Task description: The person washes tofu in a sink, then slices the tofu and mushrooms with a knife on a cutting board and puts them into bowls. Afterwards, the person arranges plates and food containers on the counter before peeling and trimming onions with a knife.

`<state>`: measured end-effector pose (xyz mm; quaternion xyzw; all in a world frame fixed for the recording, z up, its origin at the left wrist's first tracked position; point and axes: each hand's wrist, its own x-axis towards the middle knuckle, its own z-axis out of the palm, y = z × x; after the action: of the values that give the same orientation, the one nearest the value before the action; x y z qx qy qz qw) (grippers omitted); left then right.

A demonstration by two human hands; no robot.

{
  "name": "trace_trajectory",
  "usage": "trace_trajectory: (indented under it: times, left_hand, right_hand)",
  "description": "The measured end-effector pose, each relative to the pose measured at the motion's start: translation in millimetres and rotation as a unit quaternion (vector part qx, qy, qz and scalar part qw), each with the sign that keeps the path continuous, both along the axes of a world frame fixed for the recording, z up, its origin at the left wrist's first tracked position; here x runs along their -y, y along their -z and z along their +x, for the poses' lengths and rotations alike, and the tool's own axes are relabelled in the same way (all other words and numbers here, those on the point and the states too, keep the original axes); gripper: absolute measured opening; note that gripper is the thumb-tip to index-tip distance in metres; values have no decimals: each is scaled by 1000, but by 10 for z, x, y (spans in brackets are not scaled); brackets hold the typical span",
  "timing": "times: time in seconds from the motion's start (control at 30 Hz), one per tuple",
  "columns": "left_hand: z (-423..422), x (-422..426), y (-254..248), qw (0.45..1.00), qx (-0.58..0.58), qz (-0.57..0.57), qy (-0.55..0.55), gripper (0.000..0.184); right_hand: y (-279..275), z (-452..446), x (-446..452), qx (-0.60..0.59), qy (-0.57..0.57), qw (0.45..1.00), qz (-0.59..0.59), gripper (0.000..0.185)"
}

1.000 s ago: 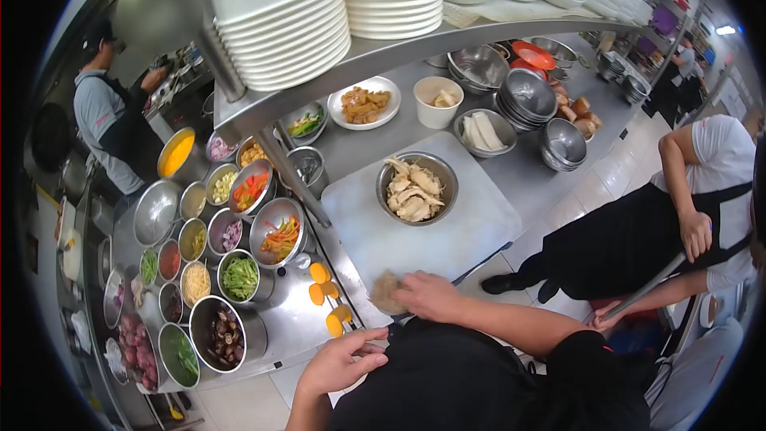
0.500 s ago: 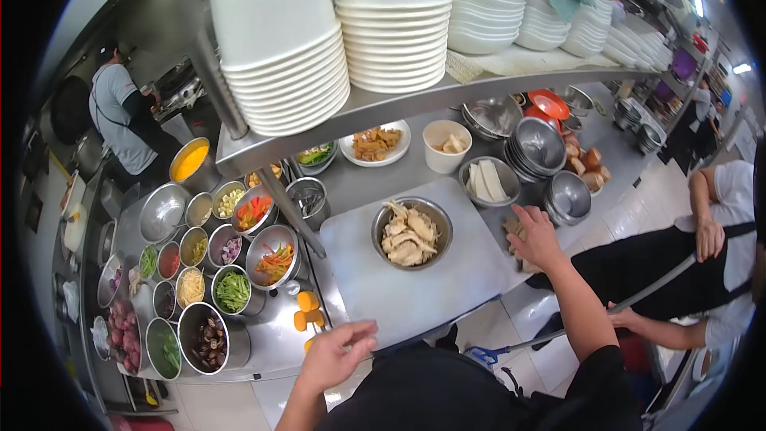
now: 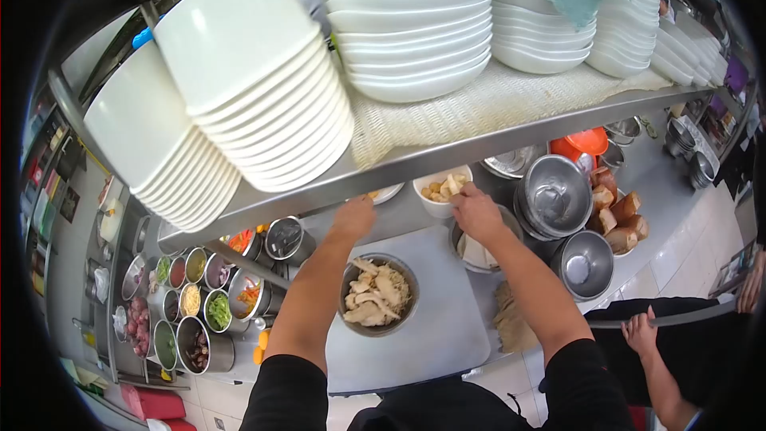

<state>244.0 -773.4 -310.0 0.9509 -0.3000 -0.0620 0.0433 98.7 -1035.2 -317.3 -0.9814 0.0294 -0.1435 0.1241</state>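
Observation:
My right hand (image 3: 476,214) is at the right rim of a small white tub (image 3: 435,208) holding pale yellow chunks; its bent fingers grip the tub's edge. Beside a white plate (image 3: 391,192) of food, partly hidden below the shelf, is my left hand (image 3: 356,217); its fingertips are hidden, so I cannot tell whether they hold the plate. Between my forearms, a steel bowl (image 3: 411,303) of pale, torn-looking pieces (image 3: 375,295) rests on a white cutting board (image 3: 431,343). Under my right wrist, a steel bowl (image 3: 517,227) of white slabs (image 3: 476,254) is partly covered.
A steel shelf (image 3: 479,132) crosses above my hands, carrying stacked white bowls (image 3: 263,112) and dishes (image 3: 411,24). Steel bowls (image 3: 550,183) and brown chunks (image 3: 622,223) stand right. Several vegetable containers (image 3: 203,343) stand left. Another person's hand (image 3: 640,331) is on a grey pole at right.
Both hands have moved forward: my left from the counter's front edge to the plate, my right from the brownish cloth-like item to the tub. The view has shifted closer to the shelf.

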Motion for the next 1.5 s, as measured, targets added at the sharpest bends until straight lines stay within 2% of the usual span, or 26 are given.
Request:
trace_trajectory:
  times: [0.1, 0.2, 0.3, 0.4, 0.5, 0.57, 0.6, 0.67, 0.73, 0.77, 0.8, 0.9, 1.0, 1.07, 1.13, 1.17, 1.27, 1.33, 1.37, 1.43, 1.5]
  left_hand:
    - [158, 160, 104, 998, -34, 51, -23, 26]
    - [352, 146, 430, 998, 64, 15, -10, 27]
    - [473, 152, 614, 995, 83, -33, -40, 33]
    - [549, 181, 700, 994, 98, -23, -44, 38]
    - [585, 191, 896, 984, 125, -110, -67, 38]
    - [494, 194, 659, 991, 106, -84, -25, 33]
    - [561, 172, 692, 994, 97, -39, -13, 31]
    - [596, 193, 607, 997, 56, 57, -4, 31]
    - [389, 177, 81, 998, -9, 64, -1, 35]
    - [238, 130, -236, 999, -45, 23, 7, 39]
    - [108, 82, -467, 998, -43, -39, 11, 42]
    - [-292, -263, -908, 977, -32, -208, -26, 49]
    - [-696, -726, -1066, 950, -102, -280, -98, 50]
    - [-923, -981, -833, 915, -96, -379, -95, 48]
    - [-1176, -1186, -521, 881, -84, -457, -91, 45]
    - [-1528, -1197, -765, 900, -67, -422, -85, 46]
    - [-2097, -1384, -758, 898, -40, -432, -76, 51]
    - [-2448, -1518, -690, 896, -12, -442, -54, 57]
    - [-2584, -1581, -608, 888, -16, -453, -78, 60]
    - [-2806, -1737, -405, 872, -15, -475, -117, 65]
    - [-2848, -1892, 0, 825, -101, -524, -187, 66]
  right_hand:
    - [38, 132, 72, 18, -26, 998, 45, 13]
    - [60, 233, 70, 60, -27, 995, 78, 15]
    - [77, 375, 70, 65, -8, 995, 71, 15]
    - [77, 504, 9, 45, 27, 994, 94, 16]
    - [186, 669, -32, 34, 49, 994, 96, 17]
    - [158, 691, -34, 0, 68, 995, 79, 18]
    - [117, 694, -58, -30, 77, 994, 73, 19]
    - [-104, 473, -173, -13, 71, 996, 56, 26]
    - [-185, 215, -250, 51, 79, 994, 52, 30]
    - [-229, 73, -294, 83, 79, 992, 47, 32]
    - [-318, -102, -311, 62, 78, 993, 64, 34]
    - [-592, -687, -296, 29, 87, 989, 115, 38]
    - [-606, -1247, -270, 16, 129, 978, 161, 40]
    - [-464, -1521, -230, -30, 159, 969, 188, 45]
    - [-361, -1717, -213, -62, 169, 955, 238, 50]
    - [-310, -1793, -220, -61, 173, 947, 265, 52]
    - [-144, -1913, -246, -64, 219, 902, 366, 60]
    - [-19, -1876, -257, -56, 245, 846, 470, 66]
    - [0, -1833, -246, -48, 254, 815, 519, 69]
    - [27, -1720, -211, -41, 296, 767, 568, 64]
    - [114, -1594, -94, -25, 314, 711, 629, 55]
